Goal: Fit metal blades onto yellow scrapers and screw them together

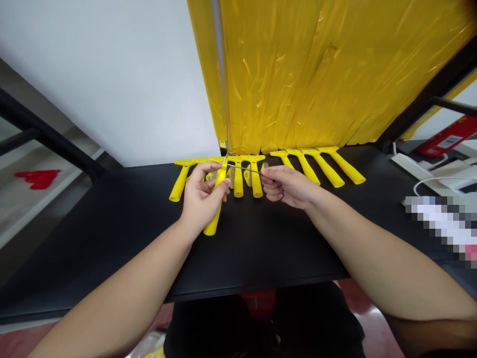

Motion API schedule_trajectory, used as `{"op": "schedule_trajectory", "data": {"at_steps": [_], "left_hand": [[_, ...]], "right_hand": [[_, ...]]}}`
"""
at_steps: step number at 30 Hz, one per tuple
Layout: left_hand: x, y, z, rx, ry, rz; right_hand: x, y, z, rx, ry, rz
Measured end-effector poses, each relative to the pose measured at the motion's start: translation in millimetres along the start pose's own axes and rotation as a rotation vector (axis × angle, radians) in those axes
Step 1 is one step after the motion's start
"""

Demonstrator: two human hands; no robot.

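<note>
Tabletop (253, 253) across the centre of the frame; behind it, a panel (112, 74) at upper left and plastic sheeting (298, 74) at upper right. Along its rear edge, a row of handled tools (331, 171). Before the row, the left hand (201, 191) with a single tool (212, 223); to its right, the right hand (283, 186), a thin rod (244, 168) between them.

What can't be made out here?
- Head view: right end of the thin rod, hidden by the right hand.
- Head view: the rod's left tip, too small.
- Head view: part of the held yellow handle, covered by the left hand.
- Head view: end of the red container, cut off by the right edge.
</note>
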State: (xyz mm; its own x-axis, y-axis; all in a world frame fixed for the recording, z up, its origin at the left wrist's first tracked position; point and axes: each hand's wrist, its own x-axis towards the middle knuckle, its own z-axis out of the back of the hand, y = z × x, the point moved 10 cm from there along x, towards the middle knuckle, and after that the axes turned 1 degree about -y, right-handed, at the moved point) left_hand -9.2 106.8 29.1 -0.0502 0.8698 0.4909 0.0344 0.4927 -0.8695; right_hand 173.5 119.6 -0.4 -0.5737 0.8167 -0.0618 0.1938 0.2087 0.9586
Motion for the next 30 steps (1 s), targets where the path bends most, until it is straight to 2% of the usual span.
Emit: {"op": "schedule_trajectory", "data": {"at_steps": [3, 6, 10, 12, 15, 17, 20, 22, 24, 26, 27, 28, 30], "left_hand": [[-0.2, -3.2, -2.0, -0.024, 0.018, -0.013], [-1.0, -6.3, -4.2, -0.05, 0.036, -0.016], [-2.4, -10.1, -8.7, -0.137, 0.074, 0.013], [-1.4, -7.4, -9.8, -0.208, 0.087, 0.075], [2.8, 3.6, -4.1, -0.308, 0.044, 0.203], [5.5, 12.6, 1.8, -0.348, -0.004, 0.281], [7.1, 22.7, 6.5, -0.369, -0.041, 0.36], [6.5, 25.3, 6.1, -0.37, -0.04, 0.384], [5.4, 25.3, 3.7, -0.373, -0.027, 0.39], [4.2, 24.4, 0.9, -0.384, -0.013, 0.388], [3.6, 24.1, -0.3, -0.391, -0.007, 0.385], [3.0, 24.1, -1.1, -0.397, -0.005, 0.382], [2.0, 24.4, -2.7, -0.403, 0.005, 0.376]], "right_hand": [[-3.9, -5.2, -4.0, 0.124, 0.043, -0.113], [-6.3, -7.5, -8.3, 0.158, 0.087, -0.169], [-7.7, 3.3, -4.2, 0.041, 0.077, -0.092], [-9.4, 16.8, 2.7, -0.161, 0.051, 0.012], [-14.7, 24.3, 3.7, -0.637, 0.104, 0.095], [-17.4, 15.0, 0.7, -0.943, 0.158, 0.083], [-15.9, -5.6, -10.2, -1.286, 0.213, 0.054], [-10.3, -13.4, -18.4, -1.444, 0.198, 0.04], [-7.2, -11.2, -22.2, -1.552, 0.126, 0.026], [-19.2, -3.3, -23.4, -1.568, 0.035, 0.032], [-35.0, -0.1, -24.2, -1.518, -0.006, 0.047], [-58.5, 2.3, -26.7, -1.389, -0.039, 0.09], [-125.8, -8.9, -35.1, -0.913, -0.013, 0.146]]}}
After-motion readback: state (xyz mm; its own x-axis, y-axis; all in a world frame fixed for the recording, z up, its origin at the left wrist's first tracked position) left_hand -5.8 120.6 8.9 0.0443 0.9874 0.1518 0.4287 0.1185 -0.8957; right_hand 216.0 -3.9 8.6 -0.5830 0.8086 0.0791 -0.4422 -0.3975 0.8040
